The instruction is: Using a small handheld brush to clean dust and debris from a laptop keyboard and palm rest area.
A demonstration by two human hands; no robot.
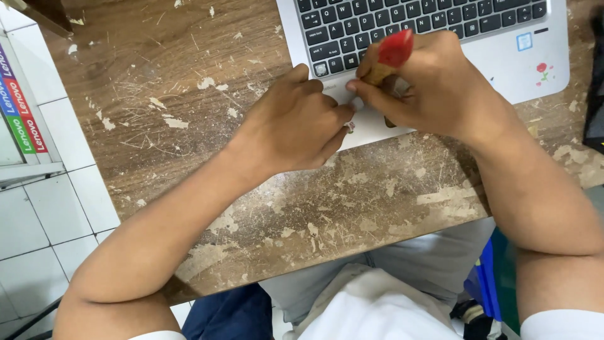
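A silver laptop (pixel 535 60) with a dark keyboard (pixel 402 22) lies open on a worn wooden table (pixel 189 101). My right hand (pixel 434 88) grips a tool with a red-tipped wooden handle (pixel 393 51), pointed down at the laptop's palm rest near its front left corner. My left hand (pixel 296 126) rests on the same corner, fingers curled and touching the palm rest beside the tool's tip. The tip itself is hidden between my hands. A small flower sticker (pixel 542 69) sits on the palm rest's right side.
The table's surface is scratched with peeling pale patches. White floor tiles (pixel 38 208) lie to the left, with a flat white box edge (pixel 22 113) bearing coloured strips. My lap and a blue object (pixel 486 277) show below the table's front edge.
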